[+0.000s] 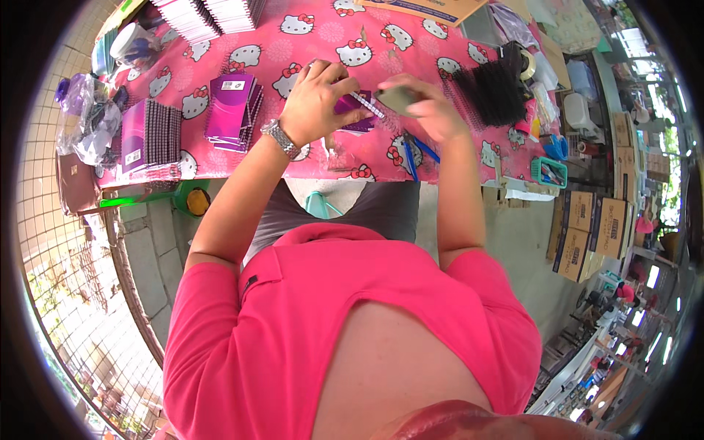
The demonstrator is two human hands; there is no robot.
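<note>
1 hand (L) [323, 97] on purple ntbk [361, 104]

Ahead of the left grip [323, 99] and right grip [429, 110], a broad bare stretch of the counter [323, 44], covered in pink cat-print sheeting, runs up to a brown cardboard piece [440, 9]. Left of the left grip, a fanned stack of purple-covered notebooks [233, 110] crowds the wrist; a narrow bare lane separates it from a row of purple spiral-bound notebooks [143, 136] farther left. Right of the right grip, a heap of black wire-like coils [488, 92] blocks sideways passage. Nearer the body, slim blue pen-like sticks [411, 158] lie below the right grip.
</note>
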